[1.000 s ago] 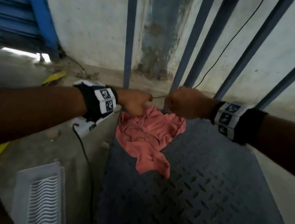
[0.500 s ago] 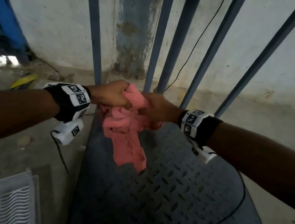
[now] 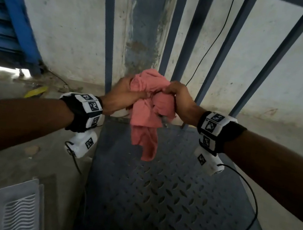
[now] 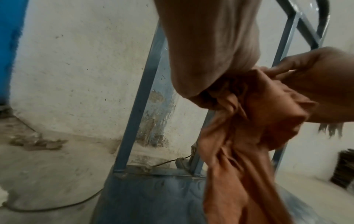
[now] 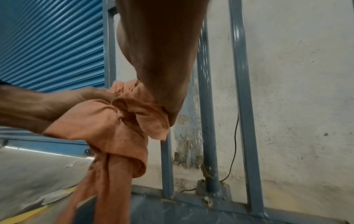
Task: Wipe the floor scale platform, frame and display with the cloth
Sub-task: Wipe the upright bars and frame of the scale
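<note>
A pink cloth (image 3: 151, 102) is bunched between both hands above the far edge of the grey tread-plate scale platform (image 3: 162, 198). My left hand (image 3: 125, 94) grips its left side and my right hand (image 3: 178, 97) grips its right side; a loose tail hangs down over the platform. The scale's blue-grey frame bars (image 3: 109, 26) rise behind the hands. In the wrist views the cloth (image 4: 247, 133) (image 5: 114, 128) hangs twisted below the palms, with the frame bars (image 4: 141, 97) (image 5: 243, 106) behind it. No display is in view.
A stained white wall (image 3: 67, 14) stands behind the frame, with a thin black cable (image 3: 208, 50) running down it. A blue roller shutter (image 3: 0, 13) is at left. A white ribbed panel (image 3: 14, 210) and yellow strip (image 3: 35, 91) lie on the concrete floor at left.
The cloth lay on the platform a second ago; both hands have gathered it and lifted it clear, bunching it up in front of the frame bars.
</note>
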